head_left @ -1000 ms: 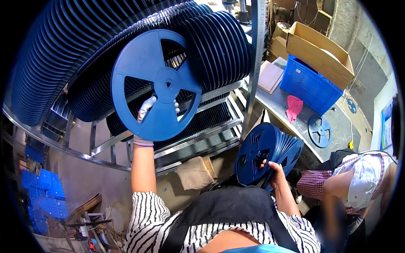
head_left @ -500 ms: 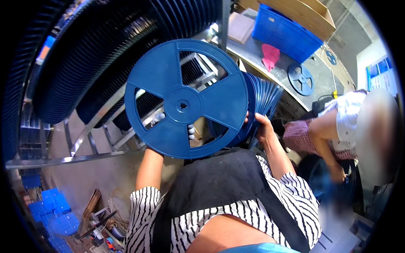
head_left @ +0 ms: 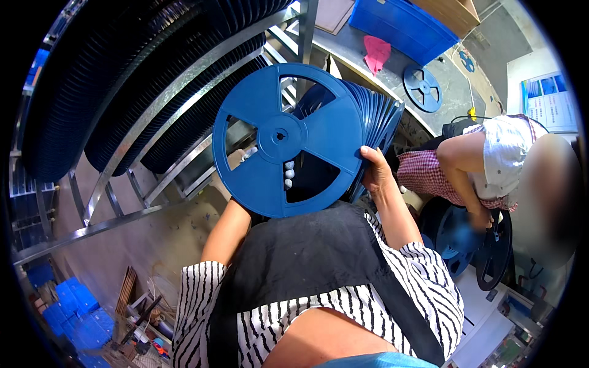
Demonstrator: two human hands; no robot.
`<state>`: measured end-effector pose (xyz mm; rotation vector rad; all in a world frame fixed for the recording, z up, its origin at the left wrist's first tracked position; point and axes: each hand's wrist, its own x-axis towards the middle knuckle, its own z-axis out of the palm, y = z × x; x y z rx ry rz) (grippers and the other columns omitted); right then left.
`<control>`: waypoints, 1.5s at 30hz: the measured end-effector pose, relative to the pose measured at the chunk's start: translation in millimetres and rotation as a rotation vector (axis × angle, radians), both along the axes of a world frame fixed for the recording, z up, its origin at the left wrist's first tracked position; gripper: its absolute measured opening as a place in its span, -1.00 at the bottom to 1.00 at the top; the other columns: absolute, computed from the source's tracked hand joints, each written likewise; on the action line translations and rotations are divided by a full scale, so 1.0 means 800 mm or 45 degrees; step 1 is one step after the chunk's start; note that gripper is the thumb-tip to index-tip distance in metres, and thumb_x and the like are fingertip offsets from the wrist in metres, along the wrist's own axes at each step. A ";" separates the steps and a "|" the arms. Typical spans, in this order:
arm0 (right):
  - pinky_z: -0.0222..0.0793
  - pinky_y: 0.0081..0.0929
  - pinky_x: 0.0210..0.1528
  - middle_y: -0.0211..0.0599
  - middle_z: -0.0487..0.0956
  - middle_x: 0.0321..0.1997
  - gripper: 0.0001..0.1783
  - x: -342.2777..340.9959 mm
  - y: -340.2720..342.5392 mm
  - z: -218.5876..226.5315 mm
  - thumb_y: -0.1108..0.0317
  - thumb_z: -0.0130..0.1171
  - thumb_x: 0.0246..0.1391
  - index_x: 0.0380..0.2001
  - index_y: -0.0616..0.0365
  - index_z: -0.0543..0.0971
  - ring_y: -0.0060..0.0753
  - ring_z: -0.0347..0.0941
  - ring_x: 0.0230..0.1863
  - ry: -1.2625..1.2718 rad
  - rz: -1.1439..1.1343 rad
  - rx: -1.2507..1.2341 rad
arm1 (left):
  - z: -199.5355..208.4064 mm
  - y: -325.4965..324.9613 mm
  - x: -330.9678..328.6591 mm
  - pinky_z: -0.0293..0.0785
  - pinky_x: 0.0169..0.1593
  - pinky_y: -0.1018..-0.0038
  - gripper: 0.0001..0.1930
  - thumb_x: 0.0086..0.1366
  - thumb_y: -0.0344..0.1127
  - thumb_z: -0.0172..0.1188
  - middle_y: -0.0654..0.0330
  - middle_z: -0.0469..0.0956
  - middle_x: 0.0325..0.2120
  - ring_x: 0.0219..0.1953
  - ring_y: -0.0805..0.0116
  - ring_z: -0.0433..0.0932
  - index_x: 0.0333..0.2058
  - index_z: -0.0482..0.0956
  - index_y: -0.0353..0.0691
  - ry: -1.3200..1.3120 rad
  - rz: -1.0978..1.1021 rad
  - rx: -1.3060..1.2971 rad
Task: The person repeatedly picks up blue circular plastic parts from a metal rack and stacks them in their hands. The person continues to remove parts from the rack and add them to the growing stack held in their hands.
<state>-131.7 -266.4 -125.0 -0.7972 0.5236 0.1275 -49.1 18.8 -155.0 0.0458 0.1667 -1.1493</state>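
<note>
A large blue plastic reel (head_left: pixel 331 132) with three window openings stands upright before my chest, facing me. From behind it my left hand (head_left: pixel 289 175) grips the disc; white-covered fingertips show through two of its openings, and the palm is hidden. My right hand (head_left: pixel 376 170) is closed at the reel's right rim, thumb on the front and the other fingers mostly out of sight. Fanned out just behind and to the right is a stack of dark blue reels (head_left: pixel 380 116). Whether my right fingers also touch that stack, I cannot tell.
A metal rack (head_left: pixel 132 156) with long rows of dark reels (head_left: pixel 67 122) fills the left. Back right, a grey table (head_left: pixel 392 80) bears a blue crate (head_left: pixel 405 30), a pink cloth (head_left: pixel 376 54) and a loose reel (head_left: pixel 423 88). A co-worker (head_left: pixel 466 153) handles reels at right.
The held reel has shifted right, closer in front of the fanned stack. My right thumb has come onto its rim. The view has turned slightly, and the co-worker's reels show more.
</note>
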 end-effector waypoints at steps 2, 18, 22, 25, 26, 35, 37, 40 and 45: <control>0.52 -0.27 -0.06 -0.21 0.56 -0.16 -0.37 0.000 0.008 0.013 0.24 0.37 -0.24 -0.03 0.21 0.45 -0.30 0.51 -0.11 0.019 -0.040 -0.032 | 0.004 0.000 -0.004 0.51 -0.13 0.21 -0.33 0.22 0.19 0.01 0.05 0.45 -0.22 -0.21 0.13 0.48 0.12 0.36 -0.23 -0.044 0.013 0.062; 0.30 -0.25 0.10 -0.19 0.46 -0.03 -0.25 -0.009 0.026 0.000 0.24 0.32 -0.26 0.08 0.21 0.35 -0.22 0.38 -0.01 0.060 -0.042 -0.228 | 0.002 -0.030 -0.015 0.13 0.28 0.12 0.12 -0.06 0.08 0.38 -0.24 0.13 0.23 0.24 -0.22 0.19 0.36 -0.12 -0.11 -2.334 -0.121 2.136; 0.28 -0.24 0.13 -0.19 0.46 -0.01 -0.22 -0.011 0.026 0.013 0.26 0.33 -0.26 0.11 0.22 0.33 -0.21 0.38 0.01 0.025 -0.003 -0.236 | -0.011 -0.048 -0.014 0.26 0.20 0.10 0.08 -0.03 -0.03 0.35 -0.22 0.27 0.12 0.16 -0.17 0.28 0.37 -0.20 0.13 -2.022 -0.352 2.226; 0.29 -0.23 0.13 -0.18 0.49 -0.01 -0.23 -0.015 0.022 0.005 0.25 0.35 -0.22 0.12 0.22 0.33 -0.18 0.40 0.03 0.011 -0.008 -0.235 | -0.012 -0.042 -0.019 0.27 0.18 0.12 0.06 -0.05 -0.09 0.37 -0.21 0.37 0.02 0.12 -0.17 0.31 0.36 -0.13 0.11 -2.085 -0.250 2.341; 0.31 -0.21 0.13 -0.16 0.50 0.00 -0.24 -0.014 0.023 0.006 0.25 0.34 -0.20 0.12 0.22 0.33 -0.16 0.42 0.03 -0.059 -0.040 -0.198 | -0.015 -0.031 -0.018 0.28 0.17 0.13 0.04 -0.05 -0.09 0.37 -0.19 0.38 0.02 0.11 -0.16 0.33 0.36 -0.09 0.09 -2.054 -0.125 2.298; 0.54 -0.26 -0.16 -0.20 0.60 -0.25 -0.56 -0.029 0.001 -0.010 0.21 0.29 -0.09 -0.18 0.27 0.51 -0.31 0.56 -0.23 -0.001 -0.093 -0.098 | 0.116 0.096 -0.005 0.48 0.06 0.26 -0.44 0.28 -0.22 0.13 -0.03 0.46 0.03 0.08 0.14 0.46 0.21 0.24 -0.26 -0.930 1.000 0.408; 0.54 -0.25 -0.16 -0.20 0.60 -0.26 -0.57 -0.026 -0.002 -0.016 0.22 0.29 -0.10 -0.18 0.26 0.50 -0.30 0.56 -0.22 -0.009 -0.053 -0.071 | 0.139 0.100 0.039 0.50 0.08 0.32 -0.54 0.34 -0.26 0.10 0.00 0.45 0.03 0.07 0.19 0.46 0.16 0.30 -0.27 -0.640 1.039 -0.042; 0.54 -0.25 -0.16 -0.20 0.60 -0.25 -0.55 -0.036 -0.012 -0.025 0.23 0.29 -0.11 -0.17 0.26 0.50 -0.29 0.57 -0.23 -0.040 -0.024 -0.048 | 0.139 0.092 0.134 0.45 0.14 0.36 -0.49 0.29 -0.18 0.19 0.05 0.43 0.07 0.05 0.24 0.47 0.13 0.33 -0.26 -0.989 1.340 0.593; 0.52 -0.28 -0.12 -0.21 0.61 -0.30 -0.55 -0.038 -0.015 -0.022 0.18 0.27 -0.10 -0.19 0.28 0.54 -0.31 0.57 -0.24 -0.061 -0.017 -0.129 | 0.189 0.065 0.234 0.50 0.00 0.37 -0.44 0.22 -0.09 0.28 0.10 0.56 -0.12 -0.11 0.36 0.54 0.11 0.36 -0.21 -1.192 1.296 0.851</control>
